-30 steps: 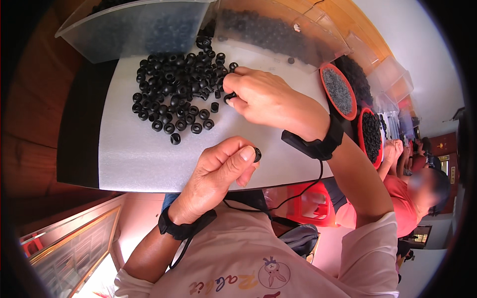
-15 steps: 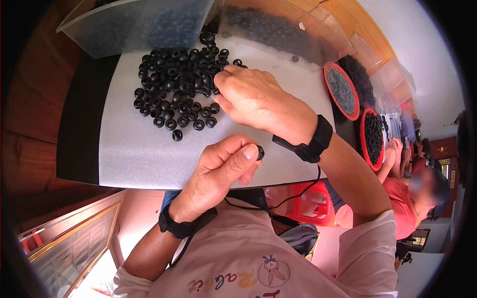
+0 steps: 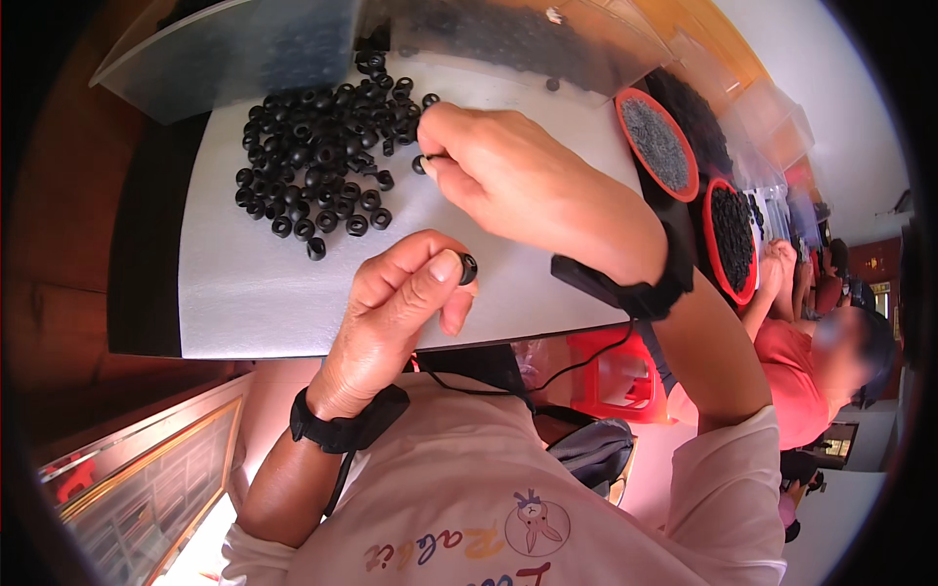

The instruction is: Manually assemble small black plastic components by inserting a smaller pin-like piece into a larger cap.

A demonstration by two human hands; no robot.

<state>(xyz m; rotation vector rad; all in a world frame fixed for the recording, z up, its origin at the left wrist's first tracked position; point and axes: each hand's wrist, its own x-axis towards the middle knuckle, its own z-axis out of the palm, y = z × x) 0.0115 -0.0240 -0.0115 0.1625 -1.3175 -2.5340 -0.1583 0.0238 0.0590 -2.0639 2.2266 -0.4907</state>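
- My left fingers (image 3: 427,288) pinch one bead (image 3: 469,268) at the tips, seemingly so its outer face stays uncovered
- My right fingers (image 3: 451,129) look closed on a second bead (image 3: 418,164), partly hidden, just beside the pile (image 3: 303,161), which lies within easy reach
- The left bin (image 3: 225,59) and right bin (image 3: 532,54) wall off the far side
- Open room lies between pile and near edge of the table (image 3: 264,303); my left wrist crosses that edge
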